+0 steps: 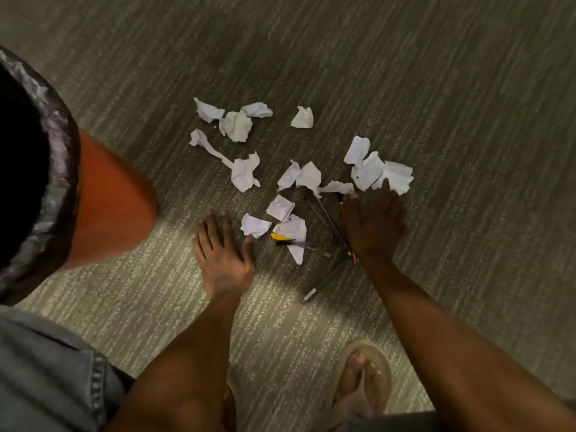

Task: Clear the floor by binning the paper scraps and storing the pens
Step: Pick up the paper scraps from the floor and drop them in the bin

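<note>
Several crumpled white paper scraps (243, 173) lie scattered on the striped grey carpet (405, 88). Several dark pens (325, 224) lie among the nearest scraps, with a yellow-capped one (280, 236) and a grey marker (324, 280) close by. My left hand (223, 257) rests flat on the carpet, fingers spread, its thumb just left of a scrap (255, 225). My right hand (372, 226) is spread palm down over a red pen (343, 210) and the pens' right ends, fingertips touching a scrap (396, 179). Whether it grips anything is hidden.
An orange bin (115, 198) with a dark plastic liner (59, 169) stands at the left, close to my left hand. My foot in a tan sandal (363, 378) is at the bottom, and my denim-clad knee (46, 369) at the lower left.
</note>
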Demonstrator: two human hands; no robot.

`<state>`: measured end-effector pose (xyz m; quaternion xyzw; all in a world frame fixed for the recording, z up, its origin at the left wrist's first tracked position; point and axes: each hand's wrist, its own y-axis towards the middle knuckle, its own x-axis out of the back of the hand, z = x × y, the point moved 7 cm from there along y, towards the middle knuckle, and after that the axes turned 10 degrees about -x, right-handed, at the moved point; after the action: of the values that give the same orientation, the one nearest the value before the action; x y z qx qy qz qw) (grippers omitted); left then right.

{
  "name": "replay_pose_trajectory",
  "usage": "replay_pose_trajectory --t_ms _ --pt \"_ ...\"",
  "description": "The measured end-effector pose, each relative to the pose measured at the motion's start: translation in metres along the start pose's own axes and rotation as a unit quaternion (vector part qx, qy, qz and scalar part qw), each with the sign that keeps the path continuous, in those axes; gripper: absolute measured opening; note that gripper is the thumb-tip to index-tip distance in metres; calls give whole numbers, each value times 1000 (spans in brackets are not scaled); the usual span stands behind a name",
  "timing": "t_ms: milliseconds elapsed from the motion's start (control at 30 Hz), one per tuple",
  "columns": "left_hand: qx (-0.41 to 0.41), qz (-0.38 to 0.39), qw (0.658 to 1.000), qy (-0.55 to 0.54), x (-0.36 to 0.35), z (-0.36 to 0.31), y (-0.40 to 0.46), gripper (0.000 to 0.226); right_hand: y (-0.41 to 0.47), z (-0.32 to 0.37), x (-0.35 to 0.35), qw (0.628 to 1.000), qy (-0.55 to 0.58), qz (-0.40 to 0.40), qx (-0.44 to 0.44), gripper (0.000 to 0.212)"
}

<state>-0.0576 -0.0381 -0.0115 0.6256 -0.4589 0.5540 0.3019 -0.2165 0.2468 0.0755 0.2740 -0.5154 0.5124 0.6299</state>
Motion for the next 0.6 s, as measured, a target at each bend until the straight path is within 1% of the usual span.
replay_pose_trajectory --t_ms 100,200,267,367,500,600 --pt "8 3 1000 7 1 2 2 72 -9 -31 7 994 -5 -2 -106 75" --pt "7 1 1000 3 -1 2 1 72 -16 -54 10 986 -2 9 -168 65" --pt "9 -6 1000 0 -4 3 2 71 -14 -64 9 980 -4 32 -199 61" --pt "14 -4 1000 -1 -3 3 1 70 -15 -65 0 979 1 73 -189 55" --pt "14 -7 1000 -4 -2 3 1 70 -9 -61 -4 975 72 65 -198 33" --pt "15 -15 1000 -10 -2 3 0 71 -2 -62 0 970 98 46 -219 29"
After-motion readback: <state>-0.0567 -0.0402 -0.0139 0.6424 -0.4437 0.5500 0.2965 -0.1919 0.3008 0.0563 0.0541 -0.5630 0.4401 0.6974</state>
